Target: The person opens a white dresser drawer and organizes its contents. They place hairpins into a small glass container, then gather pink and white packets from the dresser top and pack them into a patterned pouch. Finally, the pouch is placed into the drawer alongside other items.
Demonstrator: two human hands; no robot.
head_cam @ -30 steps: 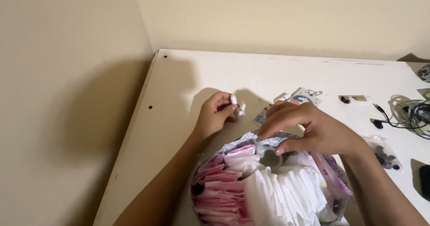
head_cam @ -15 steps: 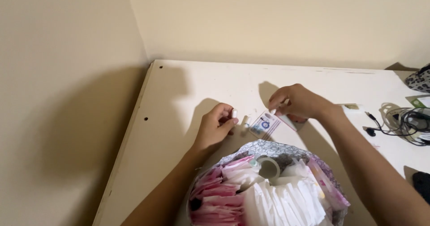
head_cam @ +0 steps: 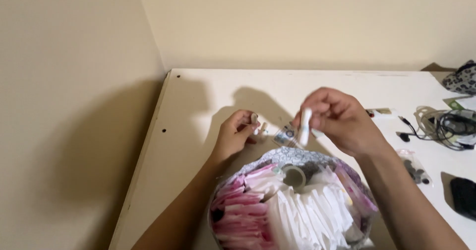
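While my right hand (head_cam: 337, 118) hovers above the white table (head_cam: 208, 89), its fingers are curled and pinched around a small white tube-shaped piece (head_cam: 305, 126) that hangs down from my fingertips, raised off the surface. Just below and to the left of that piece, a small printed card (head_cam: 286, 136) lies flat on the table. My left hand (head_cam: 235, 133) rests low on the table, well to the left of the right one, fingers bent inward and closed on a small white piece (head_cam: 255, 118) at the fingertips; a second small pale bit (head_cam: 263, 128) sits just beside it, and I cannot tell whether my fingers touch it. Nearest to me stands a round patterned pouch (head_cam: 292, 156), packed with white and pink wrapped packets (head_cam: 277, 215), with a roll of clear tape (head_cam: 294, 175) lying on top. Off to the right lie tangled black cables (head_cam: 446, 126), a small clear bag of dark bits (head_cam: 415, 168) and a black object (head_cam: 465, 196) at the edge.
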